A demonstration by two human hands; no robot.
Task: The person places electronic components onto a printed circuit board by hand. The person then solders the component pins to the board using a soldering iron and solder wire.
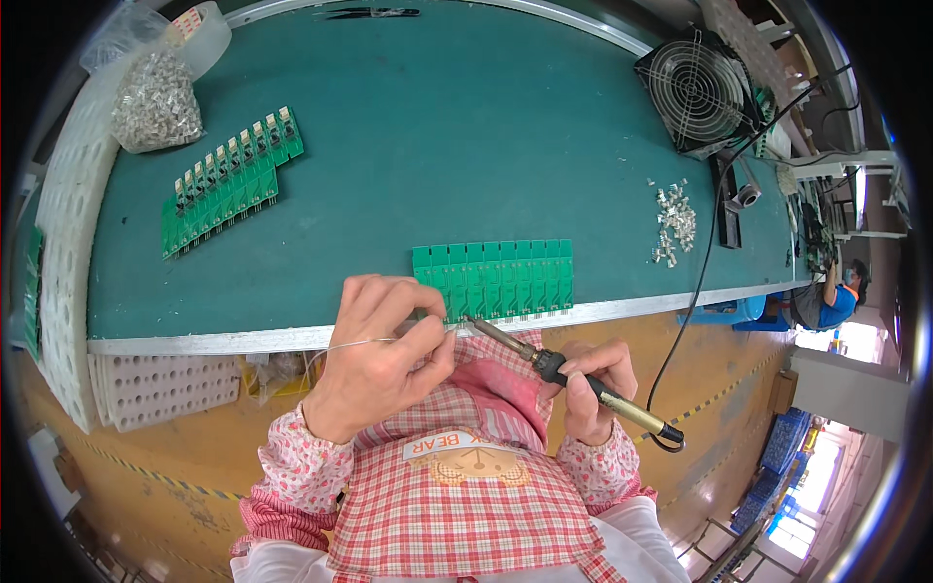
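Pinching thin solder wire [362,342], the left hand [384,355] feeds it to the near edge of a green circuit-board strip [496,277] on the tabletop [466,146]; the right hand [591,384] grips a soldering iron [573,379], tip beside those fingers. A slip could burn them. Far left, a clear bag [155,97] holds small metal parts.

Green-topped workbench [437,126] with a pale metal edge fills the view. Orange-brown floor [719,374] below it, with a striped tape line. Right of the bench: blue crates [782,442], white shelving [855,194], another seated worker [834,296], bright daylight.
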